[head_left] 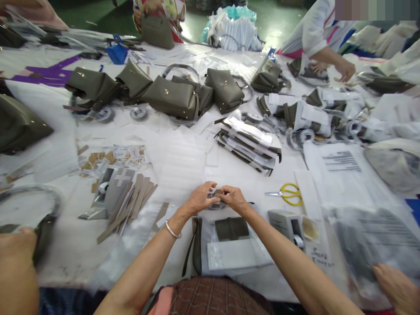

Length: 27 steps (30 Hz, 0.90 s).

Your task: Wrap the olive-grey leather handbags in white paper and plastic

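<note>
My left hand [199, 199] and my right hand [233, 197] meet in front of me above the white table [183, 170]. Both pinch one small grey piece [216, 193] between their fingertips; what it is I cannot make out. A silver bangle [172, 230] circles my left wrist. Just below my hands lies an olive leather part [231, 228] in a clear plastic bag [236, 253], with a dark strap [196, 245] to its left.
Yellow scissors [288, 194] and a tape dispenser [288, 225] lie to my right. Brown strips [131, 203] and a second dispenser [105, 197] lie left. Several olive handbags [173, 98] line the far side. Other people's hands show at far right [344, 69], near left [16, 267] and near right [398, 288].
</note>
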### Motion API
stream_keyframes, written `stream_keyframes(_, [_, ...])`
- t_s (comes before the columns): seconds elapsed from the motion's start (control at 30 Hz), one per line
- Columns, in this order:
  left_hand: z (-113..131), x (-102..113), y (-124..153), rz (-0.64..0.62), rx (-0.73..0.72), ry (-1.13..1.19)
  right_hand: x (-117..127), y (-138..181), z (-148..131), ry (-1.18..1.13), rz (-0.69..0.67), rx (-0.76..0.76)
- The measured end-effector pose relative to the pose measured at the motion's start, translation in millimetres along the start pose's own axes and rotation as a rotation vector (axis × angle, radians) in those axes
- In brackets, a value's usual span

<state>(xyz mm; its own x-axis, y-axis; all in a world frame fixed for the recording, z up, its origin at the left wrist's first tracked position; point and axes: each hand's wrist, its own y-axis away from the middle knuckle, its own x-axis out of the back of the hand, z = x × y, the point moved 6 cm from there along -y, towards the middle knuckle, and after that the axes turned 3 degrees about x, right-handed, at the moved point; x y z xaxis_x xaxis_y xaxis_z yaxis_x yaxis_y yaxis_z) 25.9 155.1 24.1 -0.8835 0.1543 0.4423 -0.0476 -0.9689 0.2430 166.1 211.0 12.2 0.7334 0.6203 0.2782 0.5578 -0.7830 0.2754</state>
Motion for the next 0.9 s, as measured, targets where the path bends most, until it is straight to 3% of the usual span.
stream_keyframes(0.1, [-11,-2,7,-0.137,0.064,-0.112,0,-1,3,0.005,-0.006,-0.003])
stream_keyframes(0.3, [-15,-1,7,-0.084,0.100,-0.055,6,-3,2,0.071,-0.006,-0.003])
stream_keyframes(0.5, [-10,0,3,-0.083,0.039,0.099,7,12,-31,0.246,0.071,0.370])
stream_keyframes(0.57, [-12,0,2,-0.093,0.043,0.114,6,13,-35,0.258,0.081,0.415])
stream_keyframes(0.8, [-20,-4,0,-0.110,0.057,0.147,5,8,-33,0.248,0.002,0.384])
stream_keyframes(0.9, [-19,-5,-1,-0.132,0.045,0.178,5,7,-28,0.260,0.014,0.289])
